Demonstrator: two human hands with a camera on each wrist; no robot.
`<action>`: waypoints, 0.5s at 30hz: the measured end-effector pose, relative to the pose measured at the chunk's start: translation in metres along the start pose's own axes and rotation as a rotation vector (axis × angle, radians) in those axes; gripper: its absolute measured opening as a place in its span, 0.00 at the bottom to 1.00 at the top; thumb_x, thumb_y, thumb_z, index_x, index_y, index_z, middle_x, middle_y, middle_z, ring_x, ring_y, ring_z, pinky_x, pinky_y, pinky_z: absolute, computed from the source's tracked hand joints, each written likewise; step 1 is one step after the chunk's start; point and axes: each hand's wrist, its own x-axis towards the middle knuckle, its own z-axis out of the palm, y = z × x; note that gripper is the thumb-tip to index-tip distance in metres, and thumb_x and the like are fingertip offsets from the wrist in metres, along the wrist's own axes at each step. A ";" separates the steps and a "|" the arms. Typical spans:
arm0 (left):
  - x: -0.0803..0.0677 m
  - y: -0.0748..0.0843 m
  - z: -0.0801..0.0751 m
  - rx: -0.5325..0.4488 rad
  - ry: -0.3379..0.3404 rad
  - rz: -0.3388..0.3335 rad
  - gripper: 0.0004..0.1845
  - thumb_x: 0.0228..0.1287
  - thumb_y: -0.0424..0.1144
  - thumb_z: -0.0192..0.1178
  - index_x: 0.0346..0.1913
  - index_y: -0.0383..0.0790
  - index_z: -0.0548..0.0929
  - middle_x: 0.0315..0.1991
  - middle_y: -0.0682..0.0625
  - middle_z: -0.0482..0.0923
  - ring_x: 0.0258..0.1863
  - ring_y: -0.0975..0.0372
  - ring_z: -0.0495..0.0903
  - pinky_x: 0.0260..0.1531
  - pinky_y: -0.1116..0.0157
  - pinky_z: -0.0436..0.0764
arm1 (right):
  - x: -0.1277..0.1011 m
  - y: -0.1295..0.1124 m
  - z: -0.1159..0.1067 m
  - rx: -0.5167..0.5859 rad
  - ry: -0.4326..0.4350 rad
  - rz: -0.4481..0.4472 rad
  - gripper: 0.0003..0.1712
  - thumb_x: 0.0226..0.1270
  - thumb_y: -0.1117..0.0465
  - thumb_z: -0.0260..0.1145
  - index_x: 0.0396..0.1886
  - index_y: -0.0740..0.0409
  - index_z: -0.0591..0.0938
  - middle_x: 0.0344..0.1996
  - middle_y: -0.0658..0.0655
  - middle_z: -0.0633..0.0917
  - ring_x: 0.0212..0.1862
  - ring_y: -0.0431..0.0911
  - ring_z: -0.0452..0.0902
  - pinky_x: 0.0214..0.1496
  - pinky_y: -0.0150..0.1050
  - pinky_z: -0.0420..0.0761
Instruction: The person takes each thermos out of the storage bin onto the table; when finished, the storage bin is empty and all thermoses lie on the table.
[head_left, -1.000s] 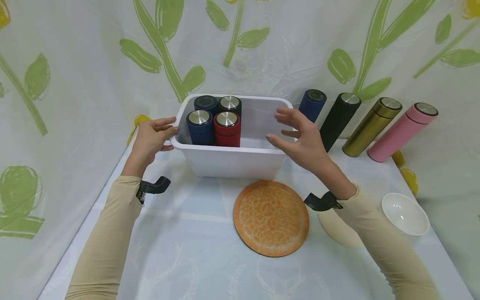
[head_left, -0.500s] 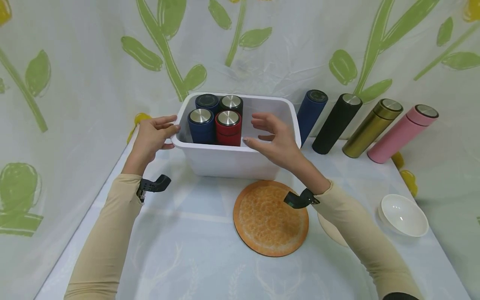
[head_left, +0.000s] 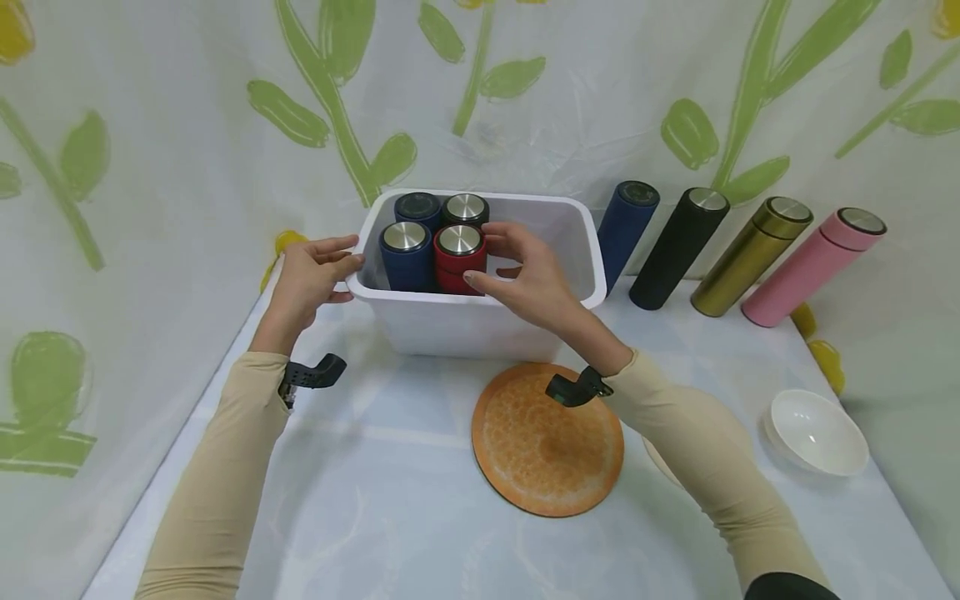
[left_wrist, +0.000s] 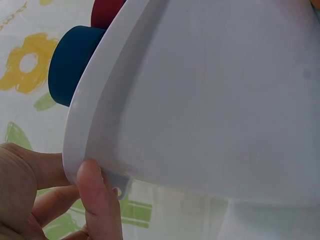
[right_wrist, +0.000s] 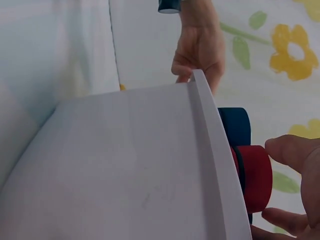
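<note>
Orange round mat (head_left: 547,437), white bowl (head_left: 817,432), four flasks against the backdrop.

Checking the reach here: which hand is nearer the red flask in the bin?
Right. The right hand is at the red flask, fingers around it; the left hand grips the white bin rim's far end.

Staged tabletop set, likely a data-recording corner, not a lived-in room. Leaf-and-flower printed cloth (head_left: 187,125) drapes walls and table alike. Flasks (head_left: 750,254) lined up in a row; white bowl (head_left: 817,432) and round mat (head_left: 547,437) set out.
</note>
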 end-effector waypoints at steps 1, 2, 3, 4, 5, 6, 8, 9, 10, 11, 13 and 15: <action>0.000 0.000 0.001 -0.003 -0.002 -0.003 0.26 0.72 0.40 0.62 0.71 0.41 0.74 0.58 0.40 0.76 0.47 0.56 0.80 0.30 0.70 0.86 | 0.001 0.000 0.001 -0.002 0.000 0.006 0.35 0.60 0.58 0.76 0.67 0.57 0.74 0.59 0.57 0.80 0.60 0.47 0.77 0.58 0.49 0.81; 0.000 -0.001 0.001 -0.004 -0.003 -0.003 0.26 0.72 0.40 0.62 0.71 0.41 0.74 0.58 0.40 0.76 0.47 0.56 0.80 0.30 0.69 0.86 | 0.002 0.000 0.001 -0.003 0.000 0.012 0.35 0.60 0.58 0.76 0.67 0.57 0.74 0.59 0.57 0.80 0.59 0.47 0.78 0.58 0.49 0.81; 0.000 -0.001 0.001 -0.007 -0.003 -0.005 0.26 0.72 0.40 0.62 0.71 0.42 0.74 0.58 0.40 0.76 0.48 0.56 0.79 0.31 0.70 0.86 | 0.003 -0.001 0.002 -0.008 0.000 0.020 0.36 0.60 0.58 0.76 0.67 0.57 0.74 0.59 0.57 0.80 0.59 0.47 0.78 0.57 0.48 0.81; 0.000 -0.002 0.002 -0.006 -0.002 -0.007 0.26 0.72 0.40 0.62 0.71 0.42 0.74 0.58 0.40 0.76 0.48 0.56 0.79 0.31 0.69 0.85 | 0.003 -0.001 0.003 -0.012 -0.001 0.027 0.36 0.60 0.58 0.76 0.67 0.56 0.74 0.59 0.57 0.80 0.58 0.47 0.79 0.57 0.48 0.82; 0.000 -0.002 0.002 -0.008 0.000 -0.008 0.26 0.72 0.39 0.62 0.70 0.42 0.74 0.58 0.40 0.76 0.47 0.56 0.79 0.31 0.69 0.86 | 0.004 -0.002 0.003 -0.020 -0.001 0.032 0.36 0.60 0.58 0.76 0.67 0.56 0.73 0.59 0.57 0.80 0.58 0.48 0.79 0.57 0.47 0.82; 0.000 -0.002 0.002 -0.008 0.002 -0.008 0.26 0.72 0.39 0.62 0.70 0.42 0.74 0.58 0.40 0.76 0.47 0.56 0.79 0.31 0.69 0.86 | 0.005 -0.002 0.004 -0.025 -0.004 0.037 0.37 0.60 0.58 0.77 0.68 0.57 0.73 0.59 0.58 0.80 0.57 0.48 0.79 0.57 0.47 0.82; 0.000 -0.003 0.001 -0.007 0.004 -0.004 0.26 0.72 0.39 0.61 0.70 0.42 0.74 0.58 0.40 0.76 0.47 0.56 0.79 0.31 0.69 0.86 | 0.006 -0.003 0.006 -0.051 -0.008 0.041 0.38 0.59 0.58 0.77 0.68 0.57 0.73 0.59 0.58 0.80 0.56 0.49 0.80 0.55 0.45 0.83; 0.000 -0.003 0.001 -0.009 0.003 -0.002 0.26 0.72 0.39 0.61 0.70 0.41 0.74 0.58 0.40 0.76 0.47 0.56 0.80 0.31 0.69 0.86 | 0.007 -0.003 0.007 -0.071 -0.008 0.038 0.38 0.59 0.58 0.77 0.68 0.57 0.73 0.59 0.58 0.80 0.55 0.49 0.80 0.55 0.45 0.83; -0.001 -0.003 0.001 -0.008 0.003 0.001 0.26 0.72 0.39 0.61 0.71 0.41 0.74 0.58 0.39 0.76 0.47 0.55 0.80 0.31 0.69 0.86 | 0.008 -0.004 0.008 -0.088 -0.009 0.032 0.39 0.59 0.58 0.77 0.68 0.57 0.73 0.58 0.59 0.80 0.55 0.49 0.81 0.54 0.44 0.83; -0.001 -0.002 0.001 -0.008 0.002 0.005 0.26 0.72 0.38 0.61 0.71 0.41 0.74 0.58 0.39 0.76 0.47 0.55 0.80 0.31 0.69 0.86 | 0.009 -0.005 0.009 -0.109 -0.010 0.028 0.39 0.59 0.57 0.77 0.68 0.57 0.72 0.58 0.59 0.80 0.54 0.49 0.81 0.53 0.43 0.84; -0.001 -0.002 0.000 -0.005 0.004 0.011 0.26 0.72 0.38 0.61 0.70 0.41 0.74 0.58 0.39 0.76 0.47 0.55 0.80 0.30 0.69 0.86 | 0.011 -0.006 0.011 -0.143 -0.010 0.022 0.40 0.58 0.57 0.78 0.68 0.58 0.72 0.57 0.59 0.80 0.53 0.50 0.81 0.50 0.43 0.84; -0.001 -0.002 -0.001 -0.004 0.008 0.015 0.25 0.72 0.38 0.61 0.70 0.41 0.74 0.57 0.40 0.77 0.47 0.55 0.80 0.30 0.69 0.86 | 0.013 -0.008 0.012 -0.172 -0.008 0.013 0.40 0.57 0.56 0.79 0.67 0.59 0.72 0.56 0.60 0.81 0.52 0.51 0.81 0.49 0.44 0.84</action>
